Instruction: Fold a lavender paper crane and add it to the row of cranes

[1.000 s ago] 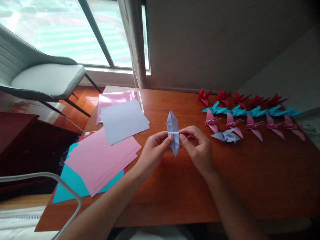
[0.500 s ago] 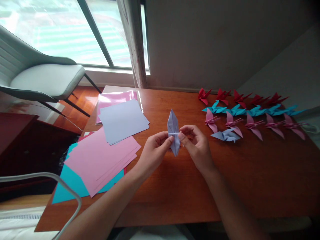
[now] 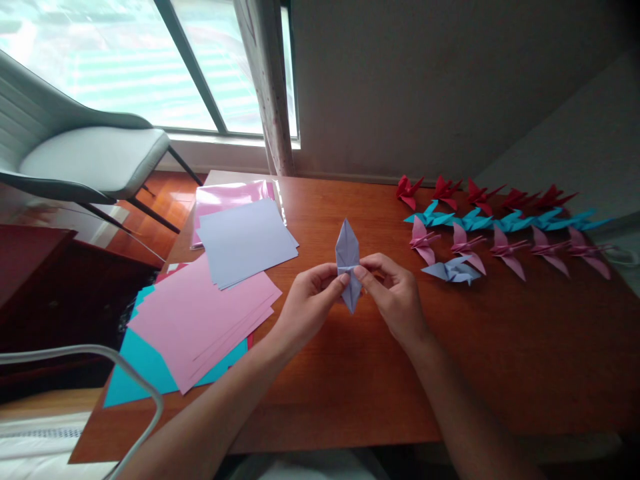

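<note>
Left hand [image 3: 311,297] and right hand [image 3: 396,291] are pinching part-folded lilac paper [image 3: 347,248], mid-frame; finished lilac bird [image 3: 453,271] is sitting frame right, unfolded lilac sheets [image 3: 250,243] lying frame left.

Desk [image 3: 515,380] passable right of right hand [image 3: 393,287], near side; paper cranes [image 3: 424,243] block far right, loose sheets [image 3: 205,313] left.

Daylight is streaming through the blown-out window [image 3: 135,73], glaring off the packet [image 3: 230,197], while the wall [image 3: 400,87] is lying in shadow.
</note>
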`<state>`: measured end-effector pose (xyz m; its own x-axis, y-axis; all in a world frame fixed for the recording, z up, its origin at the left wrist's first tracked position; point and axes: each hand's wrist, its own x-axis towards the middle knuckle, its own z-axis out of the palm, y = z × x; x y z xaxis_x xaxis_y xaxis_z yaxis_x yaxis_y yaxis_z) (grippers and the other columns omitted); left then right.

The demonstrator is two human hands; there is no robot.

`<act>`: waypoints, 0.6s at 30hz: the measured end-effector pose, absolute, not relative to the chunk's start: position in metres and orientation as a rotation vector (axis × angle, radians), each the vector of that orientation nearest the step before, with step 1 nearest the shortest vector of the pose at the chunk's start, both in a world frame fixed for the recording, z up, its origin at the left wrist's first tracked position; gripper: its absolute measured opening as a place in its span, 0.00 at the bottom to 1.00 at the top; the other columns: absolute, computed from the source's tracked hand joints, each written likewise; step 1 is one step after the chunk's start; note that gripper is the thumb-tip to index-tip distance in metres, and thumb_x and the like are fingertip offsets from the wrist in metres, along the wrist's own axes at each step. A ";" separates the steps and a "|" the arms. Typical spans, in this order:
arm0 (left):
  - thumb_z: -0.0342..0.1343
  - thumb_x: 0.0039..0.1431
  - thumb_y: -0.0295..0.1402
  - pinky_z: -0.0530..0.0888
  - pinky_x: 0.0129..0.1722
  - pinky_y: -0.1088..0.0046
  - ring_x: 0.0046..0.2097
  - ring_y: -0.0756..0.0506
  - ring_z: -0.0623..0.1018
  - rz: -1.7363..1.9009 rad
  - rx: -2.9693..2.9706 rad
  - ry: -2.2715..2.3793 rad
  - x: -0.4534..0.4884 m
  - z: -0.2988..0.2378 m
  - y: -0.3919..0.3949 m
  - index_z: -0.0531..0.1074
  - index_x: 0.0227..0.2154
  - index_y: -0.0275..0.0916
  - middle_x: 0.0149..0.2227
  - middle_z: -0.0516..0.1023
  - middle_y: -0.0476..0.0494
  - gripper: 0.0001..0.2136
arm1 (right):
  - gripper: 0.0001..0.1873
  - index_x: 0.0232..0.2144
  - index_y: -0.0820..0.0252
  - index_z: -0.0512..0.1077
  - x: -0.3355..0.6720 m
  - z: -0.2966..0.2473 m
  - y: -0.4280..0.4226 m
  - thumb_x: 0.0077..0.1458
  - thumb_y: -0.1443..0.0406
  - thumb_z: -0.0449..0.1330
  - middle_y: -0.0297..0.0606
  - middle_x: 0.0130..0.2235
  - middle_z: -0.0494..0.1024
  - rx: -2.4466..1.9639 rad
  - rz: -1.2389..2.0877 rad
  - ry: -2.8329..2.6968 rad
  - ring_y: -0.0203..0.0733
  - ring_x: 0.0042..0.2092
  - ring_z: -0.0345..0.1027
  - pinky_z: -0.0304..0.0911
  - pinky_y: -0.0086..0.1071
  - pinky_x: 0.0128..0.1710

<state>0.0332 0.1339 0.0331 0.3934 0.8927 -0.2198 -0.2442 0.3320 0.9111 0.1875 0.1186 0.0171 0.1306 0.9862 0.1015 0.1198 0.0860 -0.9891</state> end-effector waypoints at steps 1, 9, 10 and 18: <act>0.64 0.58 0.40 0.75 0.37 0.73 0.36 0.45 0.79 0.876 0.944 0.863 0.033 0.034 0.134 0.81 0.37 0.34 0.34 0.82 0.41 0.13 | 0.08 0.32 0.56 0.77 0.187 0.017 0.118 0.59 0.59 0.64 0.35 0.33 0.76 -1.282 0.963 -1.240 0.39 0.34 0.71 0.68 0.31 0.31; 0.65 0.57 0.41 0.75 0.38 0.72 0.36 0.45 0.79 0.933 1.061 0.980 0.031 0.035 0.133 0.80 0.36 0.36 0.36 0.82 0.43 0.12 | 0.08 0.32 0.56 0.76 0.186 0.021 0.117 0.58 0.59 0.63 0.35 0.32 0.77 -1.289 0.956 -1.269 0.39 0.34 0.72 0.69 0.32 0.33; 0.65 0.57 0.40 0.75 0.38 0.73 0.36 0.46 0.79 0.948 1.055 0.979 0.030 0.035 0.133 0.80 0.36 0.36 0.37 0.82 0.43 0.12 | 0.08 0.31 0.56 0.75 0.186 0.022 0.116 0.58 0.59 0.63 0.35 0.32 0.78 -1.289 0.969 -1.264 0.39 0.33 0.72 0.69 0.32 0.33; 0.66 0.56 0.39 0.72 0.33 0.76 0.32 0.49 0.76 0.955 1.024 0.992 0.030 0.037 0.133 0.78 0.29 0.35 0.29 0.79 0.46 0.11 | 0.08 0.31 0.57 0.75 0.187 0.021 0.116 0.59 0.59 0.63 0.34 0.32 0.78 -1.281 1.015 -1.268 0.39 0.33 0.72 0.67 0.31 0.32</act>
<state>0.0300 0.1332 0.0374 0.2633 0.9454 -0.1919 -0.1555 0.2379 0.9588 0.1870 0.1156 0.0214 0.0895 0.9919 0.0897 0.1299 0.0777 -0.9885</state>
